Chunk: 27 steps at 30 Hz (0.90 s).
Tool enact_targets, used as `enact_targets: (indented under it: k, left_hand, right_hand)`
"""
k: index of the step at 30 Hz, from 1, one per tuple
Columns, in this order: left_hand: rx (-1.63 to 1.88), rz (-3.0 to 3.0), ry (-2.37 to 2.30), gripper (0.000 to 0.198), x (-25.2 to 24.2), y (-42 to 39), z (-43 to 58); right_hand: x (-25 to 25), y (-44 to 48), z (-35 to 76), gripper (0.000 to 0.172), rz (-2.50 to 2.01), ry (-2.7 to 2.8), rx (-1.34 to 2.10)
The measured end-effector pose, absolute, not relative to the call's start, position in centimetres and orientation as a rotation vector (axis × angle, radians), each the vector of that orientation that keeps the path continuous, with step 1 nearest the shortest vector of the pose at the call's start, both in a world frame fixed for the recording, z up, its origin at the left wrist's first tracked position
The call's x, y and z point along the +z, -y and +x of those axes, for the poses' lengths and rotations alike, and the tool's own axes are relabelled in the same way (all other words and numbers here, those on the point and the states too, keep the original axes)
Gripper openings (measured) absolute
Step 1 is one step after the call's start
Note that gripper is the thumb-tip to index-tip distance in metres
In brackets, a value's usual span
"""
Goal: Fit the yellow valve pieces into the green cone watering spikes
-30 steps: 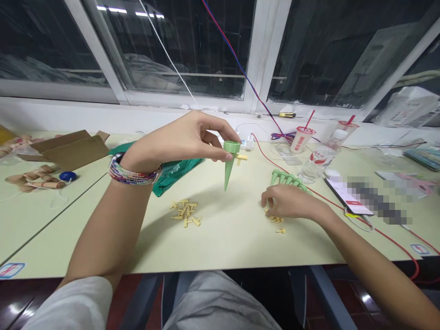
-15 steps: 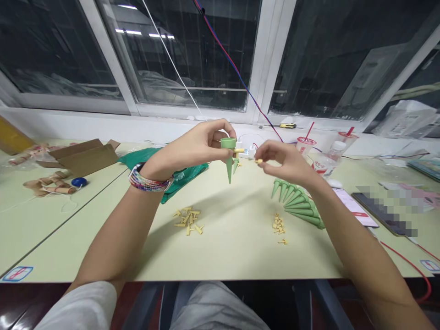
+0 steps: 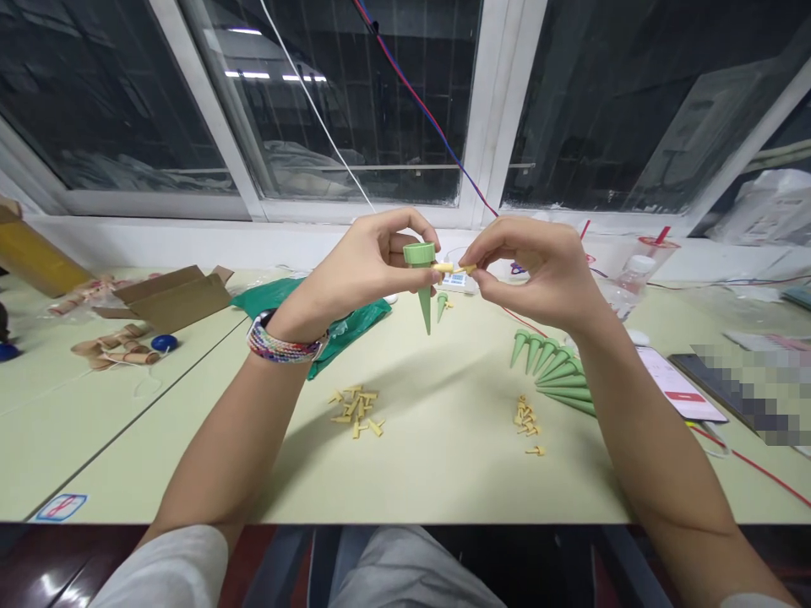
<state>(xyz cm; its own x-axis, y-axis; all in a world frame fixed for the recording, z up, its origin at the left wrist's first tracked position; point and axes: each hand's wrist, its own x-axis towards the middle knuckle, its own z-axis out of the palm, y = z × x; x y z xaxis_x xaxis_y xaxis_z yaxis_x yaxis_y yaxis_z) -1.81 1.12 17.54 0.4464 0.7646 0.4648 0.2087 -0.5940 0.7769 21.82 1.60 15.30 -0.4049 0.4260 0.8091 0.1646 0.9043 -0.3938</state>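
Observation:
My left hand (image 3: pixel 380 253) is closed around a green cone-shaped spike (image 3: pixel 419 254), held with its tip down above the table. A yellow tube piece (image 3: pixel 444 268) sticks out sideways from the spike by my left fingertips. Between the thumb and finger of my right hand (image 3: pixel 532 266) is a small yellow peg (image 3: pixel 467 269). Its thin end meets the open end of the tube piece; whether it has entered cannot be seen. Below lie a pile of yellow tube pieces (image 3: pixel 356 409) and a smaller pile of yellow pegs (image 3: pixel 525 416).
Several green spikes (image 3: pixel 551 365) lie fanned out beside my right forearm. Another spike with yellow parts (image 3: pixel 442 306) lies farther back. A green plastic bag (image 3: pixel 348 336), cardboard box (image 3: pixel 171 300) and wooden toy (image 3: pixel 120 346) are left; a phone (image 3: pixel 681 384) and bottle (image 3: pixel 635 274) right.
My right hand has moved left, bringing the yellow peg up to the tube piece on the spike. My left hand still holds the spike. The view has shifted slightly.

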Motion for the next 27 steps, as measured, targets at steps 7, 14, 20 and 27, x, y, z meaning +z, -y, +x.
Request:
enact_targets:
  k: [7, 14, 20, 27]
  left_hand:
    - [1.110, 2.072, -0.816, 0.036, 17.22, -1.53, -1.74]
    - [1.141, 2.055, -0.838, 0.033, 17.21, -1.52, -1.61]
    - [1.155, 2.006, -0.841, 0.032, 17.18, -1.34, -1.34]
    - [1.154, 2.020, -0.835, 0.034, 17.33, -1.67, -1.43]
  right_hand:
    - [15.51, -1.70, 22.09, 0.008, -0.470, 1.962, 0.288]
    - [15.60, -1.49, 22.16, 0.009, -0.462, 1.944, 0.299]
    - [15.83, -1.27, 22.28, 0.011, -0.456, 1.934, 0.342]
    - [15.66, -1.96, 22.35, 0.010, -0.429, 1.966, 0.272]
